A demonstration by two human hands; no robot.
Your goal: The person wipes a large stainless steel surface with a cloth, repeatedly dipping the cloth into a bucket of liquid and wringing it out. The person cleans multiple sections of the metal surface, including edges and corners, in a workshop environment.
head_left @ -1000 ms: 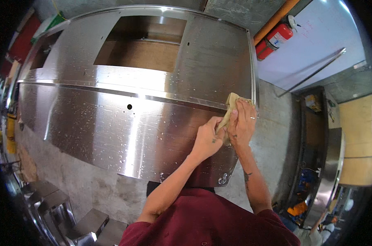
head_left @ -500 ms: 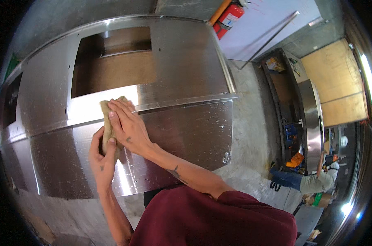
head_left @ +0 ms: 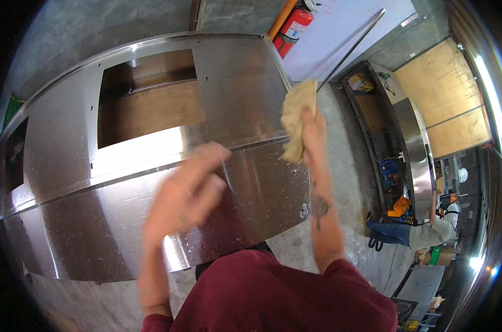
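A tan cloth (head_left: pixel 298 113) hangs in the grip of my right hand (head_left: pixel 314 135), past the right end of a long stainless steel counter (head_left: pixel 248 77). My left hand (head_left: pixel 187 191), blurred by motion, hovers over the front panel (head_left: pixel 256 193) of the counter. Its fingers and thumb are apart and nothing shows in them. Water drops dot the steel surface. A rectangular opening (head_left: pixel 151 113) with brown board inside is cut into the top, and a smaller dark opening lies at the far left.
A red fire extinguisher (head_left: pixel 293 29) stands behind the counter's far right corner, near a white board (head_left: pixel 339 22) with a leaning metal pole (head_left: pixel 355 47). To the right, another person (head_left: pixel 428 232) is beside a second steel unit (head_left: pixel 414 138) holding tools and an orange item (head_left: pixel 399 206).
My hands have parted. The right hand has lifted the cloth off the steel and carried it to the right; my left hand has let go of the cloth and moved slightly right.
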